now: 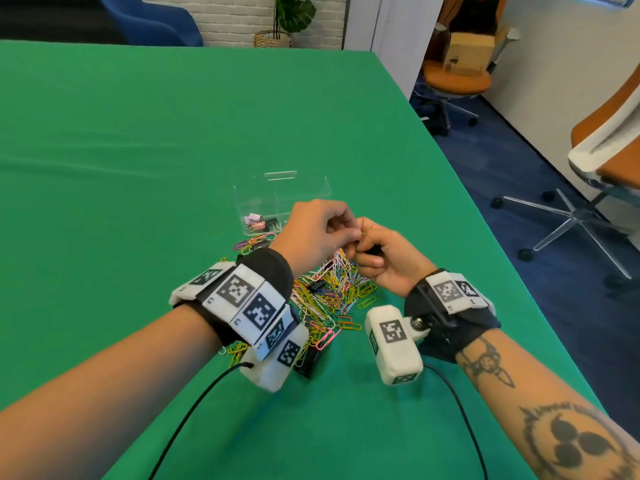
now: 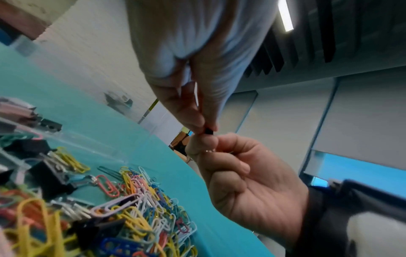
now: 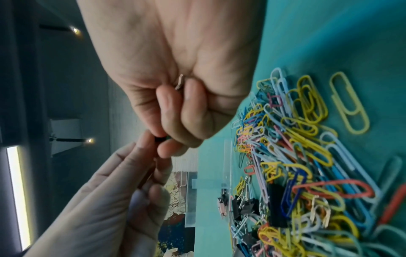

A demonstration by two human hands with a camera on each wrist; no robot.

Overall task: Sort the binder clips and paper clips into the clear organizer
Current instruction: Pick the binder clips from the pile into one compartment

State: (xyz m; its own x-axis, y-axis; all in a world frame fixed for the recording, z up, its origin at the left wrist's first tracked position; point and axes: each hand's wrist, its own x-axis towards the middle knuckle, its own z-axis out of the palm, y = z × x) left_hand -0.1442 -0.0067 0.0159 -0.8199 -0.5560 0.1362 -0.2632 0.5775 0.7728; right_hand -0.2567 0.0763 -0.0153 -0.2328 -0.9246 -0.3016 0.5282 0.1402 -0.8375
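My two hands meet in the air above a heap of coloured paper clips (image 1: 329, 299), just in front of the clear organizer (image 1: 311, 188). Between them is a small black binder clip (image 2: 208, 130). My left hand (image 1: 348, 237) pinches its black body from above. The fingers of my right hand (image 1: 363, 249) curl round it, and a silver wire handle (image 3: 180, 81) pokes out between them. Most of the clip is hidden by fingers. Pink and black binder clips (image 1: 258, 221) lie in the organizer's near left compartment. Other black binder clips (image 1: 317, 285) sit mixed into the heap.
The green table (image 1: 138, 150) stretches far to the left and back. Its right edge runs diagonally close to my right arm, with office chairs (image 1: 588, 209) on the blue floor beyond. Two black cables (image 1: 194, 407) trail over the near cloth. A larger black binder clip (image 1: 306, 362) lies under my left wrist.
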